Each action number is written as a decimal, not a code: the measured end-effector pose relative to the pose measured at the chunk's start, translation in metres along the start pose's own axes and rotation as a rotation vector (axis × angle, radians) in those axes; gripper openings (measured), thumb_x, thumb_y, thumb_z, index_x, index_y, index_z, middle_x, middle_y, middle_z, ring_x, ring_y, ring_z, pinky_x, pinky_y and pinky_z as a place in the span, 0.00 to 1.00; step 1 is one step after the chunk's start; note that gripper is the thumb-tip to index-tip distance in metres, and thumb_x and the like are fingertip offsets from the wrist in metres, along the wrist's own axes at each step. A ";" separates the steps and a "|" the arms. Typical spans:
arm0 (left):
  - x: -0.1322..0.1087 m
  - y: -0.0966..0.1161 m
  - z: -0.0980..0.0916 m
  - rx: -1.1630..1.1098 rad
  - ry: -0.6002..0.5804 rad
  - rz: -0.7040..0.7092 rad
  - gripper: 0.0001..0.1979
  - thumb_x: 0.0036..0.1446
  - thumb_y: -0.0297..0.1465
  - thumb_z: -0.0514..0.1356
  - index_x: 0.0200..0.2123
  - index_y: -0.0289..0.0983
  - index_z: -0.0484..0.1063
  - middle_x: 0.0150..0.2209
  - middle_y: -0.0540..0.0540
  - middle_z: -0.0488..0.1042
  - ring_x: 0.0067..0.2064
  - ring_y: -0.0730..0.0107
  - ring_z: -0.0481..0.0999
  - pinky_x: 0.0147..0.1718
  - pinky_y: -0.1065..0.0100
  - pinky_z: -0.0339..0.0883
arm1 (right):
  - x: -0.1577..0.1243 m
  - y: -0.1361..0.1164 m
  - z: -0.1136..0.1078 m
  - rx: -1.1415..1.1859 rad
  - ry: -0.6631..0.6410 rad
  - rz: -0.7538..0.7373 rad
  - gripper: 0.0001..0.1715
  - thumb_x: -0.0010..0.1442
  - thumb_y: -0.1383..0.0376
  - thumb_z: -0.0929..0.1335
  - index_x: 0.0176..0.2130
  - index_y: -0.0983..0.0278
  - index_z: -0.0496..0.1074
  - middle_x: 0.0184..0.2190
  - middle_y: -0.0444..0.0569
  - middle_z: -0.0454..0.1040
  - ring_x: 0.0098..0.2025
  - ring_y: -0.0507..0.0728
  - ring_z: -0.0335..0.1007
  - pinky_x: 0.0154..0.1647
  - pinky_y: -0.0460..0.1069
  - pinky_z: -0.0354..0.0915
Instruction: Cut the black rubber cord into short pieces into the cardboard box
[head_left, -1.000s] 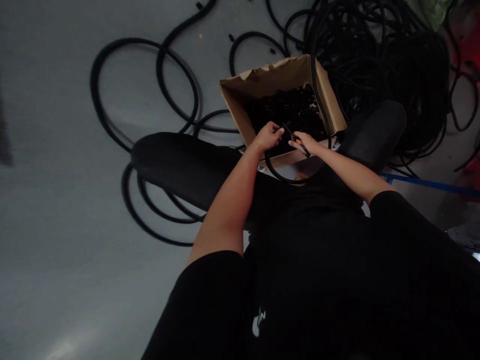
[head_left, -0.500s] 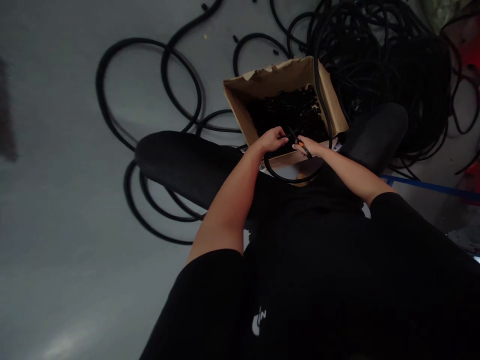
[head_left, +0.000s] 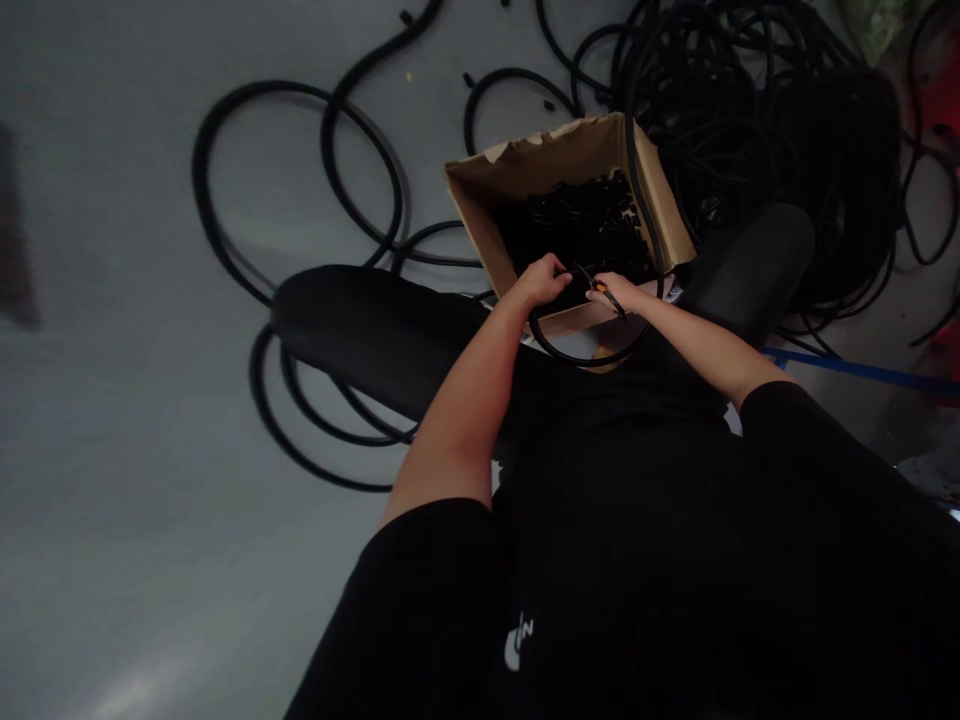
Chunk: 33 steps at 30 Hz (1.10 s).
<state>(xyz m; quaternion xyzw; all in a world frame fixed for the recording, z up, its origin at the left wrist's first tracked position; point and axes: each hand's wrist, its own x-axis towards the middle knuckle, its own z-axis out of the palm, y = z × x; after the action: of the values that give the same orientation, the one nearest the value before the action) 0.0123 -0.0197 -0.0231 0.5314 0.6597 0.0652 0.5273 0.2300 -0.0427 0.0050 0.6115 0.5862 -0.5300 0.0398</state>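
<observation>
My left hand is closed around a black hose close to its end, over the near side of an open cardboard box. From that hand the hose loops down over my lap and back up across the box's right side. My right hand grips a pair of scissors with some orange near the pivot. The scissor blades point up and left, by the hose end at my left fingers. Whether they touch it I cannot tell. Many small black pieces fill the bottom of the box.
A large tangled heap of black hose lies at the upper right. Loose hose loops spread over the grey floor to the left. My legs flank the box. A blue strip runs along the right.
The scissor blades have turned slightly, tipping a little more to the left. Both hands stay in nearly the same place, and the box and hose look the same.
</observation>
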 end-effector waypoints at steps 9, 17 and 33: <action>0.002 -0.003 0.003 0.206 -0.084 0.160 0.11 0.61 0.28 0.71 0.42 0.44 0.73 0.46 0.43 0.83 0.54 0.50 0.82 0.62 0.55 0.75 | 0.010 0.013 0.010 0.104 -0.054 0.056 0.16 0.83 0.71 0.74 0.44 0.57 0.67 0.26 0.35 0.69 0.26 0.54 0.72 0.30 0.45 0.66; 0.003 -0.004 0.002 0.118 0.076 0.085 0.15 0.65 0.28 0.71 0.53 0.42 0.77 0.48 0.40 0.82 0.57 0.46 0.82 0.65 0.51 0.76 | 0.013 0.013 0.005 0.068 0.021 0.012 0.19 0.83 0.71 0.74 0.39 0.58 0.69 0.22 0.36 0.68 0.24 0.52 0.68 0.31 0.45 0.62; 0.003 0.000 0.003 -0.117 -0.088 0.007 0.13 0.62 0.28 0.76 0.45 0.41 0.76 0.28 0.53 0.72 0.33 0.64 0.74 0.42 0.64 0.72 | 0.012 0.016 0.018 0.378 -0.182 -0.112 0.17 0.78 0.75 0.73 0.47 0.57 0.65 0.31 0.34 0.66 0.31 0.51 0.63 0.31 0.41 0.59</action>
<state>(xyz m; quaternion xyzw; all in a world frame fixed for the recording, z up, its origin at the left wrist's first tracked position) 0.0150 -0.0192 -0.0260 0.5044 0.6292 0.0818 0.5856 0.2285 -0.0514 -0.0204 0.5241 0.5036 -0.6849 -0.0522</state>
